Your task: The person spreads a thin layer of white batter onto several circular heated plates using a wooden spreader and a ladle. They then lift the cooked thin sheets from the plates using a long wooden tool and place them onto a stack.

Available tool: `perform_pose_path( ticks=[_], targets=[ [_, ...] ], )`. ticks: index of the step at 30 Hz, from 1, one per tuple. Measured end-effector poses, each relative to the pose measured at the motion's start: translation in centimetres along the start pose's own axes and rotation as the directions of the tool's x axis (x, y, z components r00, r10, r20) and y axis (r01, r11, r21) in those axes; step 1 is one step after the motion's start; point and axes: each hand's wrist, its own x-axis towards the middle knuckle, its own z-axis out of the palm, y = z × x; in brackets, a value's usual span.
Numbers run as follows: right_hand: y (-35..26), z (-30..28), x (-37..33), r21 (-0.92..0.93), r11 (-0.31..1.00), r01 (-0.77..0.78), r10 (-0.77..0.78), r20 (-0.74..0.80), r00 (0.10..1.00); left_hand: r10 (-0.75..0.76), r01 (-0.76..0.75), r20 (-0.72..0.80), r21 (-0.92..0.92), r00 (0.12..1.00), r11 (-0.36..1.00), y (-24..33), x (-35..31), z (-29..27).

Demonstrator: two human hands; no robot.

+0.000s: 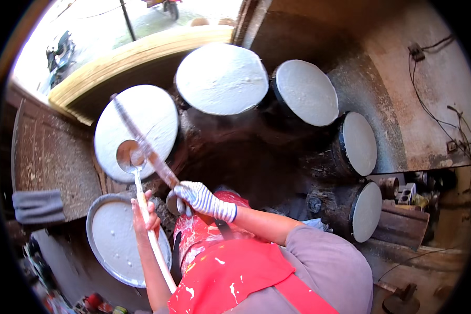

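Note:
My bare left hand point(147, 214) grips the white handle of a ladle point(155, 246). Its round brown-stained bowl lies over the left round drum point(107, 123), whose top is covered in thick white paste. In a striped glove, my right hand point(201, 200) is closed around a long flat wooden stick point(150, 153) smeared with white. That stick slants up and left across the same drum, passing beside the ladle bowl. Close to my left forearm, a wide tub point(123, 238) holds white liquid with small bubbles.
More drums with white tops, such as the far one point(222, 78) and the right one point(367, 212), curve around me. A grey cloth point(38, 206) hangs at left. Wooden boards point(403, 225) and cables point(421, 99) are on the right.

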Motion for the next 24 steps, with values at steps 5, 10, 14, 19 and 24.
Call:
perform_pose_path(
  ticks=[5,10,14,19,24],
  targets=[
    [-1.5,-2.6,-6.8,-0.063,0.997,-0.051,0.048,-0.041,0.998,-0.117,0.131,-0.174,0.073,0.978,0.989,-9.0,2.5,7.2],
    [-1.1,-8.6,-9.2,0.176,0.936,-0.305,0.328,-0.123,0.937,-0.244,0.336,-0.274,0.366,0.93,0.868,-14.3,7.2,9.7],
    [0.9,-14.3,-10.1,0.097,0.974,-0.204,0.221,-0.234,0.947,-0.328,0.401,-0.271,0.287,0.905,0.87,-16.9,8.4,10.4],
    [7.2,-18.7,-14.3,0.088,0.922,-0.377,0.378,-0.424,0.823,-0.459,0.531,-0.289,0.274,0.84,0.802,-18.7,6.4,8.7],
    [14.1,-14.7,-18.1,0.464,0.822,-0.329,0.521,-0.383,0.763,-0.596,0.677,-0.322,0.314,0.736,0.666,-21.3,3.9,4.3]
  ],
)
